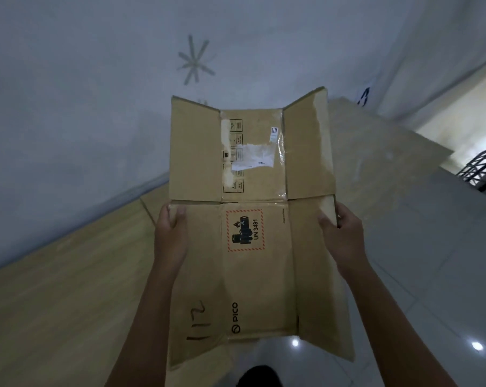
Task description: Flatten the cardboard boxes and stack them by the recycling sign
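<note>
Brown cardboard box (pixel 253 219), flattened, is up before you: left hand (pixel 170 227) at nine o'clock, right hand (pixel 339 227) at three, both closed on its edges (keeping it spread), ready for stacking.

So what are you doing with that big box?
A person is holding a flattened cardboard box out in front with both hands. The left hand grips its left edge and the right hand grips its right edge, fingers curled over the top face. The box is already squashed flat, with its end flaps spread open. More flat cardboard sheets lie on the floor by the wall just ahead, under a blue recycling sign that is only partly visible.
</note>
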